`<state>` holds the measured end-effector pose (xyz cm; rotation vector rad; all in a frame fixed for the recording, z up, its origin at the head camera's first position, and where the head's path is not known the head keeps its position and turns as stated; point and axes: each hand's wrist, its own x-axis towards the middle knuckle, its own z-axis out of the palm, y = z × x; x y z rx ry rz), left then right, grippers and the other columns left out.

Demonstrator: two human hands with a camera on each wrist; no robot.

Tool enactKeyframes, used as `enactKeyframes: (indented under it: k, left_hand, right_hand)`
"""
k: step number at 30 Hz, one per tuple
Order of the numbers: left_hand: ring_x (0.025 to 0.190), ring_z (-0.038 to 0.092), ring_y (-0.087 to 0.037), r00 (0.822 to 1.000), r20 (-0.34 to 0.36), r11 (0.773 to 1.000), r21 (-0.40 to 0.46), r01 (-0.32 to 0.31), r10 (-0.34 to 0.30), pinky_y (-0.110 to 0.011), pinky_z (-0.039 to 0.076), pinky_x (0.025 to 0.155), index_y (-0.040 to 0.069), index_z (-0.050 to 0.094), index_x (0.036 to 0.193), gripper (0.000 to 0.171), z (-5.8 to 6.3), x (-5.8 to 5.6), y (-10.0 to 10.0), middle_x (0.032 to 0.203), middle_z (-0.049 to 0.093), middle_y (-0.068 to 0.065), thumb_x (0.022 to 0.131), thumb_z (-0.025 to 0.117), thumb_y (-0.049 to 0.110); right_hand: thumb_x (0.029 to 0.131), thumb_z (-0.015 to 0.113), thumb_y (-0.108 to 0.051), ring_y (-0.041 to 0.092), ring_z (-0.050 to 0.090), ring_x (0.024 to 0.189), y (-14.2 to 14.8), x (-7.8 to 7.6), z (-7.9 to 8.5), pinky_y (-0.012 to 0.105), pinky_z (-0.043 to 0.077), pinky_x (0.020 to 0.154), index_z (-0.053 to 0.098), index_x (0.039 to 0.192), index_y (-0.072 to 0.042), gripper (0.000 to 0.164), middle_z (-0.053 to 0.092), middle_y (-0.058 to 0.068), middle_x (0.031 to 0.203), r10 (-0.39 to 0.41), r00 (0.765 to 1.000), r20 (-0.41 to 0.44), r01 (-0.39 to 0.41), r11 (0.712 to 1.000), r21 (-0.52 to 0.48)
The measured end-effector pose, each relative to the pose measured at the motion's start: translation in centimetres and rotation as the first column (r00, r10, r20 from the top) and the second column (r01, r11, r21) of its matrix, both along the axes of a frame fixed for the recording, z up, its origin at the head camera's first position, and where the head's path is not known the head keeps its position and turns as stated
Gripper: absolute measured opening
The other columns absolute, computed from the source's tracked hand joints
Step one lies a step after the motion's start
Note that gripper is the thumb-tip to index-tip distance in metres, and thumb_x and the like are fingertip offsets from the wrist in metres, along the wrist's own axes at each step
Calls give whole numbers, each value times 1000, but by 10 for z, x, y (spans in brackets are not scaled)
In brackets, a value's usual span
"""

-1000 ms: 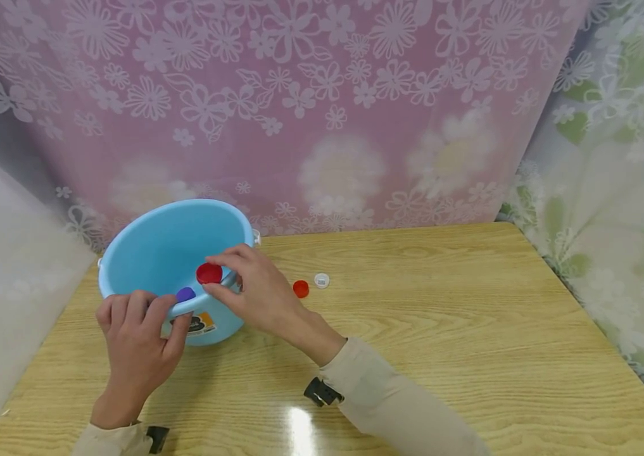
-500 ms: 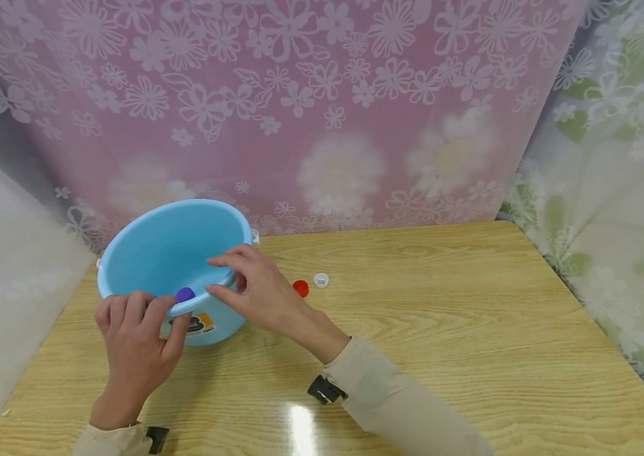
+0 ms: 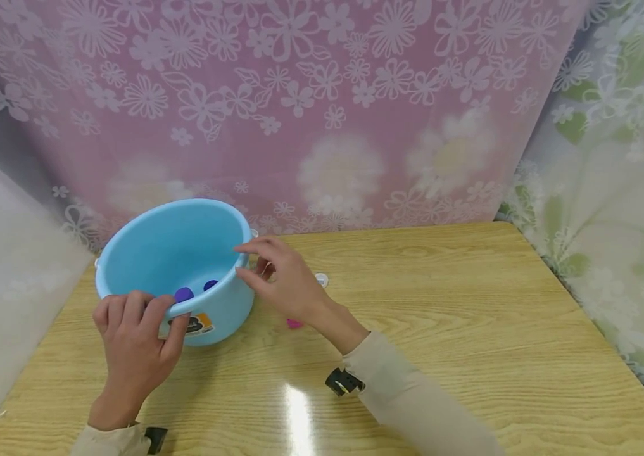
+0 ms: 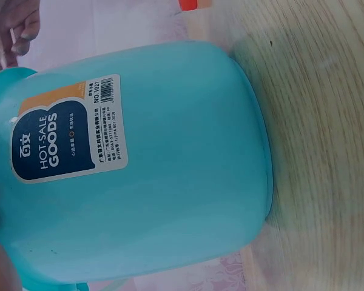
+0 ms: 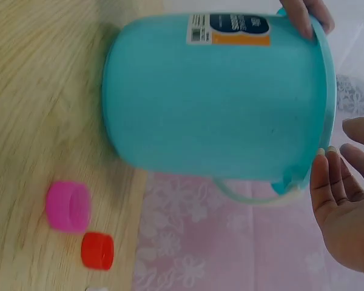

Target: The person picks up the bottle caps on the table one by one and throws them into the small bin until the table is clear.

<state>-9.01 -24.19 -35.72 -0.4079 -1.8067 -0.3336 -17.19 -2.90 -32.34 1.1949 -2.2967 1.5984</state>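
Observation:
A light blue bucket [image 3: 225, 313] stands on the left part of the table. My left hand [image 3: 138, 339] grips its near rim, thumb outside and fingers over the edge. Inside lie a purple cap [image 3: 183, 294] and a darker one [image 3: 210, 285], partly hidden by the near rim. My right hand [image 3: 290, 278] is at the bucket's right rim, thumb and fingers apart with nothing between them. On the table to the bucket's right, the right wrist view has a pink bottle cap [image 5: 64, 207] and a red bottle cap [image 5: 97, 250].
A white cap [image 3: 322, 279] lies behind my right hand. The wooden table [image 3: 458, 329] reaches back to a pink flowered curtain [image 3: 322, 107]. The bucket's pale handle [image 5: 242, 197] hangs on its outer side.
The red cap left my right hand and dropped into the bucket. That hand has since drawn back to the right, past the rim. My left hand stays on the rim.

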Motion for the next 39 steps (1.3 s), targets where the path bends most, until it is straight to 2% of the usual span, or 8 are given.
enactKeyframes:
  k: [4, 8, 16, 22, 29, 35, 39]
  left_hand:
    - [62, 31, -35, 1000, -18, 1000, 12, 4, -3, -53, 20, 70, 2, 55, 75, 36, 0, -1, 2, 66, 41, -14, 92, 49, 34]
    - [62, 31, -36, 1000, -19, 1000, 14, 2, -2, -54, 20, 70, 2, 55, 75, 37, 0, -1, 2, 66, 41, -14, 92, 49, 34]
    - [63, 32, -36, 1000, -13, 1000, 13, 6, -5, -54, 19, 70, 2, 55, 75, 36, 0, -1, 2, 66, 41, -14, 92, 49, 34]
    - [63, 32, -36, 1000, 0, 1000, 12, 2, -2, -54, 20, 70, 2, 55, 76, 36, 0, 0, 1, 66, 41, -14, 92, 49, 34]
    - [63, 31, -35, 1000, -11, 1000, 16, 7, -7, -53, 19, 71, 2, 55, 75, 37, -1, -1, 0, 66, 40, -14, 92, 49, 34]
    - [63, 32, -36, 1000, -8, 1000, 14, 5, -5, -54, 20, 71, 2, 55, 75, 38, -2, -1, 0, 67, 41, -14, 92, 49, 35]
    - [63, 32, -36, 1000, -5, 1000, 12, 3, -3, -54, 20, 71, 2, 56, 75, 38, -2, -1, -1, 67, 41, -14, 92, 49, 35]
  right_hand:
    - [90, 65, -13, 10, 53, 78, 14, -13, -8, 23, 51, 68, 63, 122, -5, 32, 55, 2, 116, -60, 998, -11, 61, 998, 11]
    - [91, 64, -15, 10, 53, 77, 30, -27, -21, 25, 50, 69, 62, 123, -7, 33, 55, 2, 117, -122, 992, -18, 123, 989, 76]
    - [92, 62, -19, 13, 53, 80, 63, -50, -52, 27, 49, 66, 59, 127, -11, 36, 50, 3, 124, -226, 972, 60, 206, 950, 235]
    - [91, 63, -18, 16, 55, 86, 75, -59, -70, 30, 49, 70, 56, 131, -9, 41, 45, 10, 129, -275, 951, 141, 211, 911, 353]
    - [88, 67, -17, 23, 54, 93, 78, -62, -82, 36, 47, 80, 50, 136, -3, 53, 40, 16, 134, -329, 913, 241, 183, 859, 479]
    - [87, 69, -18, 28, 53, 109, 76, -65, -88, 42, 43, 93, 49, 136, -3, 55, 39, 18, 136, -357, 900, 251, 169, 815, 554]
    - [87, 69, -18, 28, 52, 112, 74, -67, -92, 42, 41, 96, 50, 135, -3, 54, 42, 18, 133, -356, 906, 229, 168, 799, 578]
